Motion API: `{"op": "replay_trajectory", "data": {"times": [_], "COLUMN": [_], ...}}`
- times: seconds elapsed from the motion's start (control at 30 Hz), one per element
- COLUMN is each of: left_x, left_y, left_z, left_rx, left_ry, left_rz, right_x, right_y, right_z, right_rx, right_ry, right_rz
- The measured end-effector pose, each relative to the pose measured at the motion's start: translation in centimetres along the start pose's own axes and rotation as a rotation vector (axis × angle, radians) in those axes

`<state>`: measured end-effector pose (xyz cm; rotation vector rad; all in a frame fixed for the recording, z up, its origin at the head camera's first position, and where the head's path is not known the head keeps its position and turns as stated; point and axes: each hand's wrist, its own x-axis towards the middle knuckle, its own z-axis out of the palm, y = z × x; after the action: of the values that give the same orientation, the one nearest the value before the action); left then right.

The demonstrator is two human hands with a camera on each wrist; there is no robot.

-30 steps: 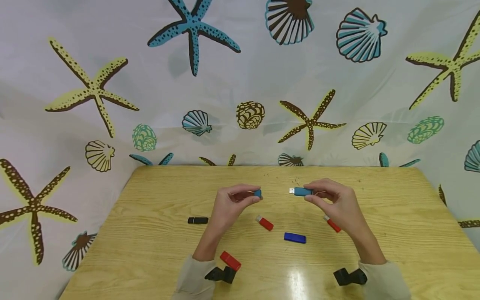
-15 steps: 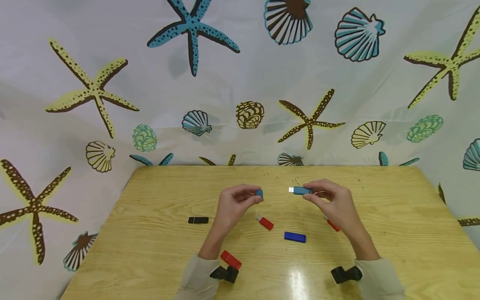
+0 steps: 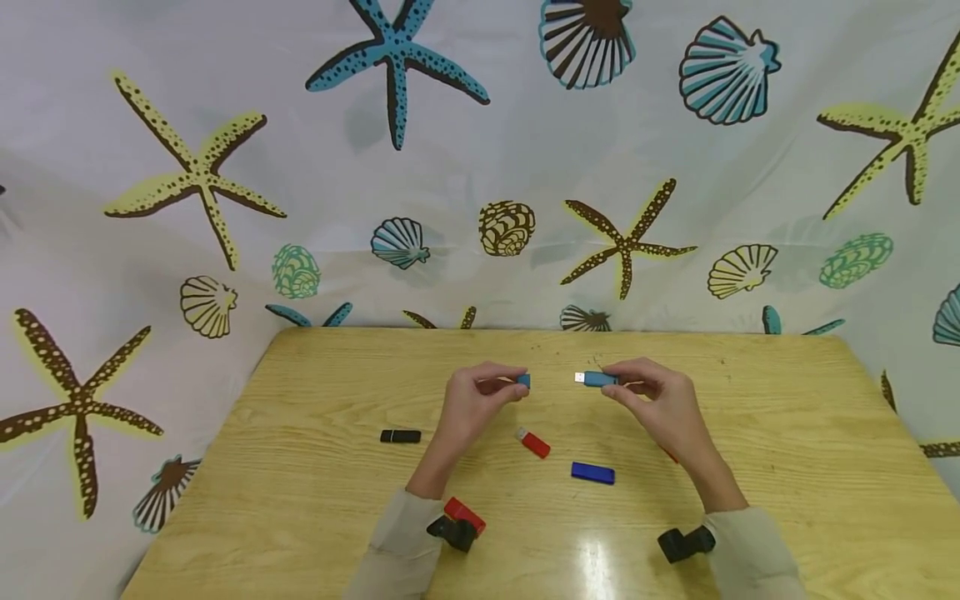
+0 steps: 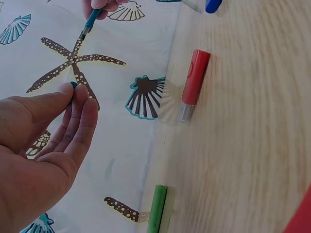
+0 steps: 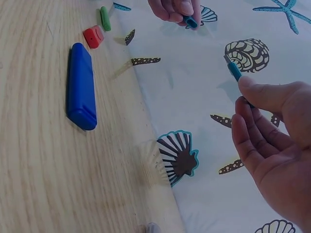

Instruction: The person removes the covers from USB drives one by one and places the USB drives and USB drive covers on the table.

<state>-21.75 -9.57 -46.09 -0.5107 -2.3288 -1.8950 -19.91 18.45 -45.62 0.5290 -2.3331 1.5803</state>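
In the head view my left hand (image 3: 480, 404) pinches a small teal cap (image 3: 524, 381) between thumb and fingers. Facing it, my right hand (image 3: 660, 404) pinches a teal USB stick (image 3: 597, 379), its metal plug bare and pointing left at the cap. A short gap separates plug and cap, both held above the table. In the left wrist view the cap (image 4: 74, 84) is mostly covered by the fingertips. The right wrist view shows the cap's hollow end (image 5: 190, 22) and the stick (image 5: 233, 70) tilted out of the right fingers.
Below the hands lie a red USB stick (image 3: 535, 443) with bare plug and a blue stick (image 3: 592, 472). A larger red stick (image 3: 465, 515) is near the left cuff. At left, another stick (image 3: 401, 436) looks black here, green in the wrist views. The right wrist partly hides another red stick (image 3: 672, 455).
My hands have drawn slightly closer together, so the gap between plug and cap is narrower. The right wrist now covers more of the red stick on the right. The head view has shifted slightly.
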Motion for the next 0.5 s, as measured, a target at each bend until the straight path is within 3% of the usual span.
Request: {"op": "replay_trajectory", "data": {"times": [0.23, 0.5], "left_x": [1.0, 2.8], "left_y": [0.2, -1.0], "left_z": [0.1, 0.4], "left_rx": [-0.029, 0.013], "left_ry": [-0.037, -0.031], "left_rz": [-0.067, -0.062], "right_x": [0.7, 1.9], "right_y": [0.9, 2.1], "right_z": [0.2, 0.4], "right_rx": [-0.023, -0.073], "right_ry": [0.011, 0.029], "right_rz": [0.008, 0.019]}}
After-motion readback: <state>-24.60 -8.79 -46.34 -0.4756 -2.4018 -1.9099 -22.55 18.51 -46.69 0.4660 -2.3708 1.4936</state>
